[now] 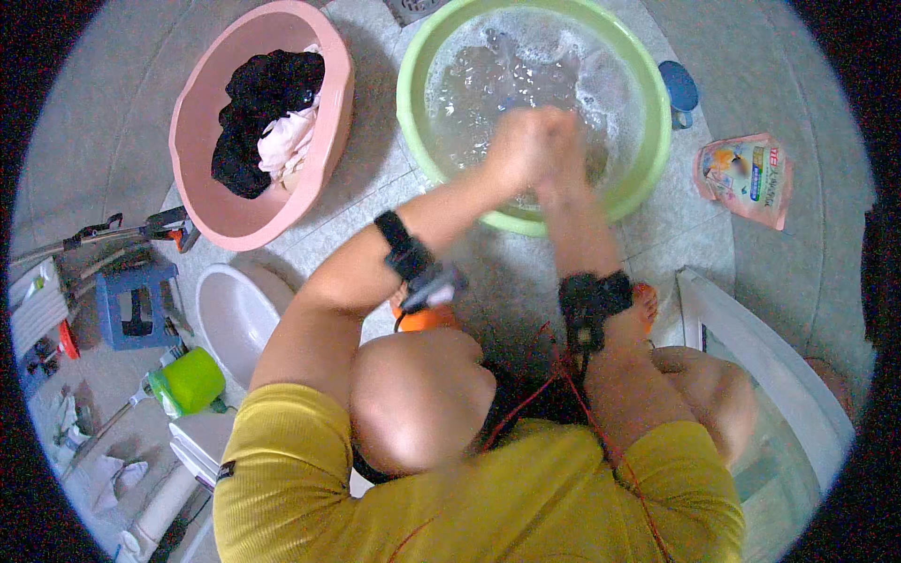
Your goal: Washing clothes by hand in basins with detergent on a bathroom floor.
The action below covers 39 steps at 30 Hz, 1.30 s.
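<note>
Over a light green basin (408, 117) of soapy water (479, 89), my left hand (521, 148) and my right hand (565, 155) press together side by side. Both look closed, the fingers curled in; motion blurs them a little. Whatever lies between or under them is hidden from this angle. White foam (610, 80) gathers along the right and far sides of the water. To the left stands a pink basin (197, 178) with black cloth (267, 84) and pale pink cloth (288, 143) heaped inside.
A blue cup (679, 89) stands against the green basin's right side, and a pink pouch (746, 178) lies farther right. At the left are a white basin (235, 305), a blue stool (136, 300) and a bright green container (192, 382). A white-framed panel (765, 357) rises at right.
</note>
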Each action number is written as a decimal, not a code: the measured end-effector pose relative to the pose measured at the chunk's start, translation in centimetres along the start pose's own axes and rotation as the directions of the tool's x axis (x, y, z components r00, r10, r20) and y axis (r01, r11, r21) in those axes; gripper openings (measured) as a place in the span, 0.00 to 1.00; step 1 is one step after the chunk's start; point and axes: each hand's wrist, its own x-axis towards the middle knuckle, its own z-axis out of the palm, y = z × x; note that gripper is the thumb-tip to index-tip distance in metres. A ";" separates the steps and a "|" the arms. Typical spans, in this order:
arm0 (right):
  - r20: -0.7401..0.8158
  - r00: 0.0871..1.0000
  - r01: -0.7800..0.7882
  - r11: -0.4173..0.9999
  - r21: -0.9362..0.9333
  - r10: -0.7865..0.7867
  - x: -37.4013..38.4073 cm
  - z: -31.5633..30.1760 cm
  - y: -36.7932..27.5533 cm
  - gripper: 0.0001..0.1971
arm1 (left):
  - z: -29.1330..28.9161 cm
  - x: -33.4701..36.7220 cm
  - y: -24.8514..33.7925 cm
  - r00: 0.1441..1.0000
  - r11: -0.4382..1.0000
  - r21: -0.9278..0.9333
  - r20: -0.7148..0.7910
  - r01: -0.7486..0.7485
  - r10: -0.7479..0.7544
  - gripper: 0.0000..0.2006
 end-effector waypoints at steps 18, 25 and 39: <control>-0.815 0.455 -0.369 0.756 -0.540 -0.359 0.9 1.6 0.9 0.15 | -3.7 1.1 -5.6 0.914 0.908 -0.136 0.146 0.397 -0.378 0.27; -0.919 0.395 -0.295 0.947 -0.124 0.002 -0.9 -2.8 2.7 0.14 | -0.8 1.5 -9.2 0.807 0.781 0.622 0.436 0.049 -0.398 0.16; -0.870 0.491 -0.279 0.939 -0.199 -0.038 0.7 1.5 0.5 0.19 | -3.8 1.1 -2.6 0.867 0.943 -0.307 0.496 0.129 0.043 0.13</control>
